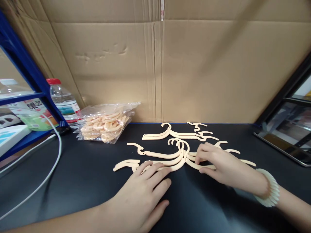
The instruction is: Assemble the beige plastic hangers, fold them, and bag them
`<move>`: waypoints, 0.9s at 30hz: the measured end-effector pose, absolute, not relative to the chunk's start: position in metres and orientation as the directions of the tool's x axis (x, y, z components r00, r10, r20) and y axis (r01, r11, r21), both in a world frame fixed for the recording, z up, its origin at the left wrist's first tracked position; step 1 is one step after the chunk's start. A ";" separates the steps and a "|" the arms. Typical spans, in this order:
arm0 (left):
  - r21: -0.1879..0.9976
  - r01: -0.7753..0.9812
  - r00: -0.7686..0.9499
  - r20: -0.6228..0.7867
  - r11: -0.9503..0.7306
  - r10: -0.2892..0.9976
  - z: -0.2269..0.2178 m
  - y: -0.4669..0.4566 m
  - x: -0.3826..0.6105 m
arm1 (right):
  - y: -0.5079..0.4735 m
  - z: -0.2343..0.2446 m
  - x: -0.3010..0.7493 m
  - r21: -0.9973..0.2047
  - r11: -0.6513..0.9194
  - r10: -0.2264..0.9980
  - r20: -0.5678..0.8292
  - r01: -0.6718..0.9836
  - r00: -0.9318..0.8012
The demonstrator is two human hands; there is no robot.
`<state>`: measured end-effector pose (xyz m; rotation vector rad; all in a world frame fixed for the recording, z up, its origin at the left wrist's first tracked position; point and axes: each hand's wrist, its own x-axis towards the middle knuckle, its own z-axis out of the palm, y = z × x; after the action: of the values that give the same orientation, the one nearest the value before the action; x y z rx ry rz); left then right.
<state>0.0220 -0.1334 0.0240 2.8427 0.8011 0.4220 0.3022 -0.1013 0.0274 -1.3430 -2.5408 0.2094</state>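
Observation:
Several small cream plastic hangers [170, 157] lie overlapped on the black table [85, 168]. My left hand [143, 191] rests flat on the table, fingers stretched out, fingertips touching the left arm of the nearest hangers. My right hand [218, 165], with a pale bracelet [269, 191] on the wrist, lies over the hangers' right arms with fingers curled down onto them. A second small group of hangers [179, 133] lies farther back, untouched.
A clear bag of more hangers [105, 124] sits at the back left beside a water bottle [63, 102]. A white cable [52, 165] crosses the left of the table. A tablet [284, 142] leans at the right. A cardboard wall [155, 64] stands behind.

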 end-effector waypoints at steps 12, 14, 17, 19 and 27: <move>0.213 0.546 0.777 0.233 -0.810 0.585 0.017 -0.126 0.016 | -0.089 0.022 0.301 -0.311 0.539 0.842 0.223 0.783 -0.491; 0.146 0.577 0.775 0.210 -0.803 0.596 0.016 -0.125 0.016 | -0.085 0.019 0.302 -0.323 0.553 0.833 0.249 0.768 -0.494; 0.072 0.613 0.767 0.187 -0.787 0.614 0.013 -0.124 0.016 | -0.081 0.014 0.303 -0.339 0.558 0.828 0.274 0.757 -0.488; 0.050 0.620 0.766 0.175 -0.783 0.618 0.012 -0.122 0.016 | -0.080 0.013 0.304 -0.347 0.559 0.828 0.279 0.753 -0.486; 0.097 0.556 0.791 0.243 -0.825 0.562 0.008 -0.120 0.015 | -0.076 0.019 0.308 -0.420 0.561 0.828 0.290 0.713 -0.481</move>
<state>0.0147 -0.1196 0.0082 2.9531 0.9221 0.4105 0.3077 -0.0756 0.0186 -1.2410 -2.3373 0.3351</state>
